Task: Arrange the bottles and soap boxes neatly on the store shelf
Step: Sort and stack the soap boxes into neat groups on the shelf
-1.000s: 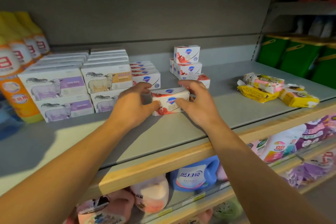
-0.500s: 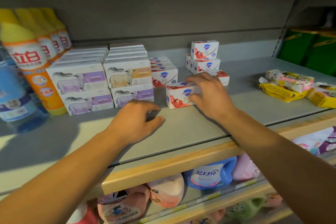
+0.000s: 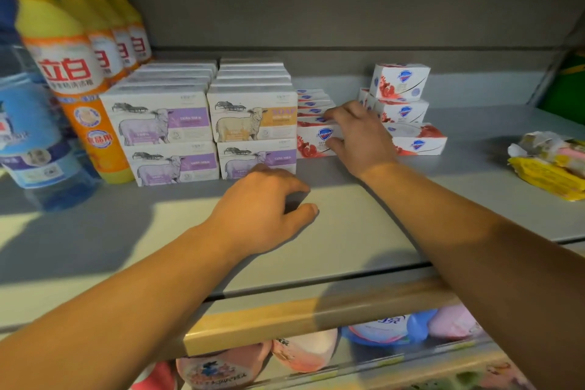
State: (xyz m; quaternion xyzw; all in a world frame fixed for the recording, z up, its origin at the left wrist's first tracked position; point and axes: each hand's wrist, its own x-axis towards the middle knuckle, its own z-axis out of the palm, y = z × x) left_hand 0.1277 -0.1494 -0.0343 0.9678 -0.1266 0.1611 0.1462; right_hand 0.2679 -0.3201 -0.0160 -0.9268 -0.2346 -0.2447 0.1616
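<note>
**Red-and-white soap box joins its row**

Sheep-print soap boxes [image 3: 253, 119] stand stacked just left of it; 3 loose red boxes [image 3: 400, 104] pile to the right. The right hand [image 3: 357, 136] grips the red-and-white soap box [image 3: 316, 139] on the shelf [image 3: 364, 231]. The left hand [image 3: 262, 215] rests near, fingers loosely curled, holding nothing. Yellow bottles [image 3: 63, 66] stand far left.

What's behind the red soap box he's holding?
Behind the red soap box in the right hand, a row of matching boxes runs back; only their tops show.
</note>
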